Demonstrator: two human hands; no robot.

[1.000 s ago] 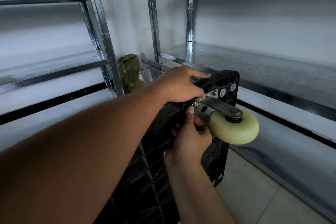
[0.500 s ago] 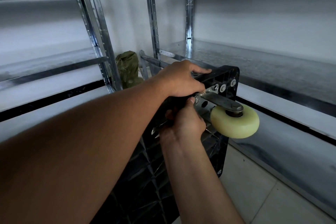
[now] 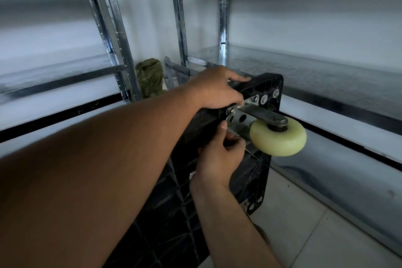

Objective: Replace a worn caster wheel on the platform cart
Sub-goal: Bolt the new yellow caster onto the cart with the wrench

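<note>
"Just under the left hand (image 3: pixel 214 88), the cream-yellow plastic caster wheel (image 3: pixel 278 139) is sticking out sideways from the black ribbed plastic platform cart (image 3: pixel 250 180), which is standing on edge."

"That hand is curling over the cart's top edge. The right hand (image 3: pixel 219 155), directly below, is pressing its thumb on the caster's zinc-plated steel mounting plate (image 3: pixel 238 118), fingers curled under. Whether they're holding a nut, I can't tell."

"What's worrying you?"

"If the silver hex bolts (image 3: pixel 254 99) beside the upper hand are sitting loose, the plate is probably going to swing and pinch that thumb. If the upper grip is easing, the cart is likely tipping."
</note>
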